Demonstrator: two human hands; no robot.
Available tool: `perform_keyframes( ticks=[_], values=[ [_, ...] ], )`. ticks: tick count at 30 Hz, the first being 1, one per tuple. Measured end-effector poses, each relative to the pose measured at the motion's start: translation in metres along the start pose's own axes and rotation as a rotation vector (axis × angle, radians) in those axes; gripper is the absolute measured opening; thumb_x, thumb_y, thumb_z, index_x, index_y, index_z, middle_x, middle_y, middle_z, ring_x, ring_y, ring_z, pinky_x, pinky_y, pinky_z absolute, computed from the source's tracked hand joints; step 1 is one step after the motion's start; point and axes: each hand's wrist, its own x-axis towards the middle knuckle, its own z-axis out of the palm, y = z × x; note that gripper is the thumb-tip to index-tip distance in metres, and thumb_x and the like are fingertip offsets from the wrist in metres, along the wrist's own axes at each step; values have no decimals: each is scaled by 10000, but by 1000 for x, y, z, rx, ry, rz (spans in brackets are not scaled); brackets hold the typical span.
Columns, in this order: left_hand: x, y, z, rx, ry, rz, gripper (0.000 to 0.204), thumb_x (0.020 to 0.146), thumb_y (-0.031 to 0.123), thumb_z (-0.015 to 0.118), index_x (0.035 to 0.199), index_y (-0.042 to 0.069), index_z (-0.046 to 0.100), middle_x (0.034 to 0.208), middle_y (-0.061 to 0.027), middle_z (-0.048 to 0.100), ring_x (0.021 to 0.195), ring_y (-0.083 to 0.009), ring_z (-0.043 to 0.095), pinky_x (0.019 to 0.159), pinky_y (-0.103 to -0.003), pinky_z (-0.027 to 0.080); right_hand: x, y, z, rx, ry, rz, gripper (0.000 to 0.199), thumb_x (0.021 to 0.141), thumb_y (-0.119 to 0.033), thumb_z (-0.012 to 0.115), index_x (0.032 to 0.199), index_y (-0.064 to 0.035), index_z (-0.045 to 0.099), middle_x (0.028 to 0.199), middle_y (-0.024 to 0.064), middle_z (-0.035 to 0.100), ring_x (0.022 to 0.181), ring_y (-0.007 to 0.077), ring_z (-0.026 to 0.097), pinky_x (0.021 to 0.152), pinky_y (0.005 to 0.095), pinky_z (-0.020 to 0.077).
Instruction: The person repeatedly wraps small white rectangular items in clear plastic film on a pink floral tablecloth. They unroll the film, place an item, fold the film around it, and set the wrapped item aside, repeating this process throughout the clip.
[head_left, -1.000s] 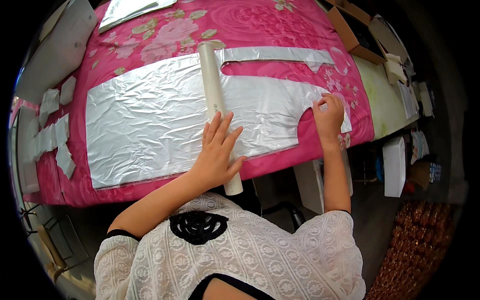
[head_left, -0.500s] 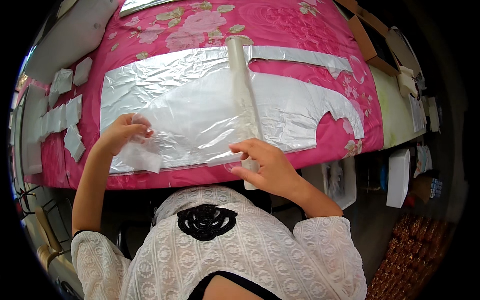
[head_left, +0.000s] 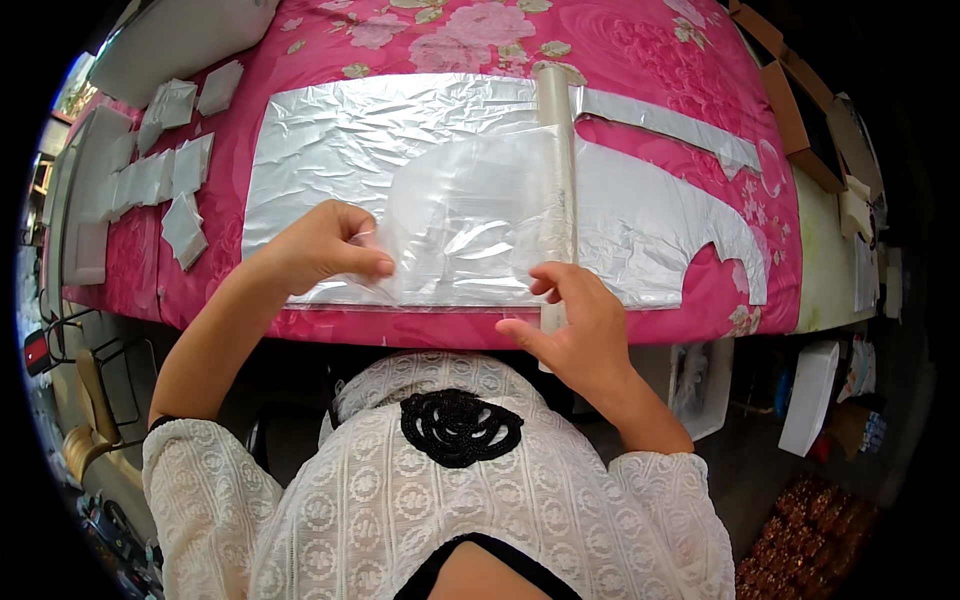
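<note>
My left hand (head_left: 338, 243) pinches the left edge of a clear plastic film (head_left: 455, 205) between thumb and fingers. The film spreads rightward to a long plastic-film roll (head_left: 556, 165), which lies pointing away from me with its near end by the table edge. My right hand (head_left: 575, 318) is at the near end of the roll, thumb and fingers apart; whether it touches the roll I cannot tell. Beneath the film and roll lies a wrinkled silver foil sheet (head_left: 310, 150), with cut-out gaps on its right side.
A pink flowered cloth (head_left: 440, 55) covers the table. Several small white folded packets (head_left: 175, 170) lie at the left, beside a pale box (head_left: 88, 200). An open cardboard box (head_left: 803, 125) stands at the far right, and a white bin (head_left: 705, 390) is below the table edge.
The view has shifted, so the table appears farther right. The film bunched under my left hand has been drawn out flatter. My right hand stays by the roll, fingers apart.
</note>
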Motion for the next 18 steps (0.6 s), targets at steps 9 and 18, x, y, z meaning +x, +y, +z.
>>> perform_keyframes(
  ticks=[9,18],
  values=[
    [15,0,41,-264,-106,137,437,700,416,783,817,48,579,682,13,545,586,-62,486,511,-209,388,37,-13,11,668,-264,3,140,821,-125,658,754,-20,594,658,27,564,581,90,500,538,243,394],
    [-4,-66,-66,-172,348,-88,254,834,304,670,770,106,524,616,64,450,516,-31,376,459,-207,284,-28,177,-92,655,146,488,121,871,-134,589,789,-45,595,694,-26,565,630,49,497,612,199,397]
  ],
)
